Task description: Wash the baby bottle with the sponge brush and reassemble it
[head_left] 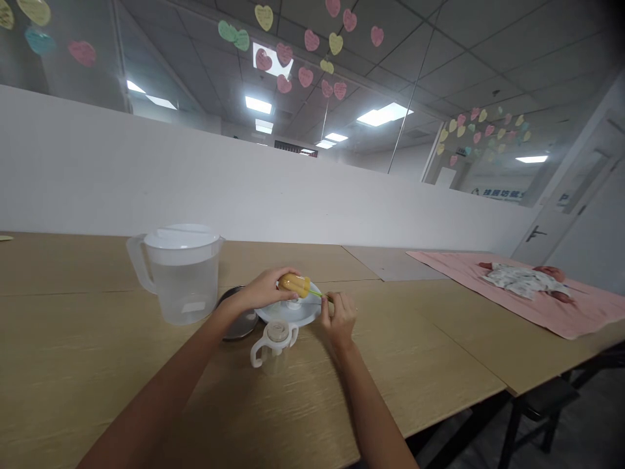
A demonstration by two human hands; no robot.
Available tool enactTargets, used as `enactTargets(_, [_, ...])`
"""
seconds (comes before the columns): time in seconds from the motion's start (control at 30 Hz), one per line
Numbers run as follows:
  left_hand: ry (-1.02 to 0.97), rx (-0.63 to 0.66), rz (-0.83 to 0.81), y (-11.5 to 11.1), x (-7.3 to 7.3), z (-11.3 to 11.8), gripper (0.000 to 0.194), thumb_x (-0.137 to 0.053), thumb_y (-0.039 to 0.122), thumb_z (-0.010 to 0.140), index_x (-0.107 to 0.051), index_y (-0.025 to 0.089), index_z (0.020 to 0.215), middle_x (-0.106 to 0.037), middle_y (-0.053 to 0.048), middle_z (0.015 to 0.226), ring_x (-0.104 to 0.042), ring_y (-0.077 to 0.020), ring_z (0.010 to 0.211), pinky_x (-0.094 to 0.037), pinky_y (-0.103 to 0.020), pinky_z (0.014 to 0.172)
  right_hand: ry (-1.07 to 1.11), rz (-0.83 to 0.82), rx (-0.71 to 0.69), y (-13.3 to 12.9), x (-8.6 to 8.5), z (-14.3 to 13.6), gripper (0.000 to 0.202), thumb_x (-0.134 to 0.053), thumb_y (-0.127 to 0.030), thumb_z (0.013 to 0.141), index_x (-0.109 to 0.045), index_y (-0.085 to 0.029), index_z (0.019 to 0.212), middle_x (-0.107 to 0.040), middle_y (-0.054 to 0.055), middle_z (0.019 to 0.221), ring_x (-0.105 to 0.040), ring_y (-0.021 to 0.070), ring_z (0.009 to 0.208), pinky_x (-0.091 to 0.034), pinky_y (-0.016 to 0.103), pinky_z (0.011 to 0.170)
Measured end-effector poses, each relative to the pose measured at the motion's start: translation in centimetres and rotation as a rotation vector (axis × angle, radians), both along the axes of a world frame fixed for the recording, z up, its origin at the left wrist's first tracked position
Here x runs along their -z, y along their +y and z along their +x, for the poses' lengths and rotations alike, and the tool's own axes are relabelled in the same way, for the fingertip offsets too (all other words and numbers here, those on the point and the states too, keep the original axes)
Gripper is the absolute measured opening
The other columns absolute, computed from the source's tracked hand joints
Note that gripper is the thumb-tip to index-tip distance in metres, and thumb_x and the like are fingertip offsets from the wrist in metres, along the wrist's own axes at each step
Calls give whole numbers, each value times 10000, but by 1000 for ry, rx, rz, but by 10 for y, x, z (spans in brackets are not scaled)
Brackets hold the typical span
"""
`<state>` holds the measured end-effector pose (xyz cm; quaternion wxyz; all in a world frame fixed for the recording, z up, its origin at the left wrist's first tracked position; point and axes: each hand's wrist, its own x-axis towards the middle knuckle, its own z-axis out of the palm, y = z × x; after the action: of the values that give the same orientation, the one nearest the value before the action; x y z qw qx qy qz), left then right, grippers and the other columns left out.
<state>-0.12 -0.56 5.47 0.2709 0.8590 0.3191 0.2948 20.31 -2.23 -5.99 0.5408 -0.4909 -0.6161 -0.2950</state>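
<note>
A: What do we see in our left hand [266, 288]?

B: We see a small yellow bottle [293, 284], lying nearly on its side, its mouth facing our right hand [340, 318]. Our left fingers curl around it, open only as wide as its body.

A: And our right fingers?

B: We find them pinched nearly together on a thin green stick [315, 293]. Its far end reaches the bottle's mouth; whether it goes inside, we can't tell.

A: Where are we holding all this?

B: We're above a white dish [312, 318] on the wooden surface [415, 365]. Something white shows in the dish, but we can't make out what it is.

A: What else do we have close by?

B: We have a clear bottle with two white handles [277, 342] standing upright just in front of the dish, and a dark round plate [241, 326] beside it, partly hidden by our left arm. Left of that stands a translucent pitcher [185, 286] with its white lid on.

A: And over on our right?

B: There we see a pink cloth [449, 280], well apart from our hands, with a small figure in patterned clothing [517, 280] lying on it. We also notice a dark stool [549, 397] below the edge.
</note>
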Motion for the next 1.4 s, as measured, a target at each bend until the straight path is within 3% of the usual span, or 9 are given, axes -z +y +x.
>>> enactTargets(0.3, [2, -8, -10, -1, -2, 0, 493, -641, 438, 686, -578, 208, 1118, -647, -32, 1026, -590, -204, 886, -463, -271, 739, -4, 7, 4, -1, -1, -1, 207, -407, -250, 907, -559, -166, 795, -594, 48, 727, -501, 154, 697, -344, 280, 661])
enactTargets(0.5, [16, -51, -148, -5, -4, 1, 523, -575, 536, 724, -572, 195, 1121, -657, -21, 896, -590, -173, 717, -445, -238, 557, -18, 27, -4, -1, -1, -1, 187, -418, -238, 903, -554, -165, 797, -592, 46, 726, -502, 157, 702, -344, 280, 660])
enactTargets(0.63, [25, -71, -87, -5, -3, 2, 586, -579, 516, 727, -517, 205, 1219, -638, -48, 1102, -600, -209, 923, -476, -264, 728, 1, 14, -7, 0, -1, -1, 193, -416, -242, 907, -557, -164, 800, -595, 46, 738, -508, 155, 713, -347, 277, 668])
enactTargets(0.73, [114, -122, -39, -8, -9, -5, 763, -557, 548, 730, -337, 208, 1377, -496, -87, 1339, -545, -237, 1096, -454, -288, 850, 50, 10, -13, 1, 0, 0, 192, -421, -256, 909, -561, -163, 817, -591, 42, 738, -513, 154, 724, -354, 272, 671])
enactTargets(0.83, [289, -303, 96, -18, -22, -20, 860, -523, 609, 720, -262, 170, 1412, -336, -132, 1455, -427, -295, 1239, -400, -341, 936, 109, 11, -4, 3, 1, 0, 195, -416, -267, 912, -562, -164, 833, -596, 43, 752, -520, 155, 735, -361, 270, 677])
enactTargets(0.9, [422, -412, 147, -30, -31, -29, 807, -460, 653, 733, -371, 143, 1353, -391, -158, 1416, -434, -327, 1225, -389, -378, 932, 133, 6, 4, 3, 1, 0, 201, -412, -272, 915, -563, -165, 838, -601, 45, 760, -524, 157, 740, -364, 271, 680])
enactTargets(1.0, [612, -320, 55, -51, -39, -28, 687, -434, 686, 716, -575, 165, 1143, -623, -122, 1149, -592, -294, 973, -445, -335, 753, 130, -12, 0, 5, 2, -1, 213, -407, -280, 918, -567, -165, 837, -604, 46, 758, -530, 158, 745, -365, 271, 685])
enactTargets(1.17, [745, -125, 18, -70, -39, -8, 358, -576, 382, 672, -659, 228, 984, -678, -26, 934, -607, -211, 800, -394, -254, 599, 103, -33, 5, 7, 5, 1, 222, -411, -293, 914, -572, -166, 829, -602, 42, 752, -522, 159, 736, -366, 271, 692])
enactTargets(1.4, [487, -103, 36, -66, -52, -25, 386, -494, 425, 798, -628, 219, 1096, -680, -37, 988, -612, -190, 842, -432, -247, 684, 129, -21, 3, 9, 8, 3, 220, -421, -301, 902, -577, -167, 823, -612, 40, 753, -525, 154, 725, -372, 268, 699])
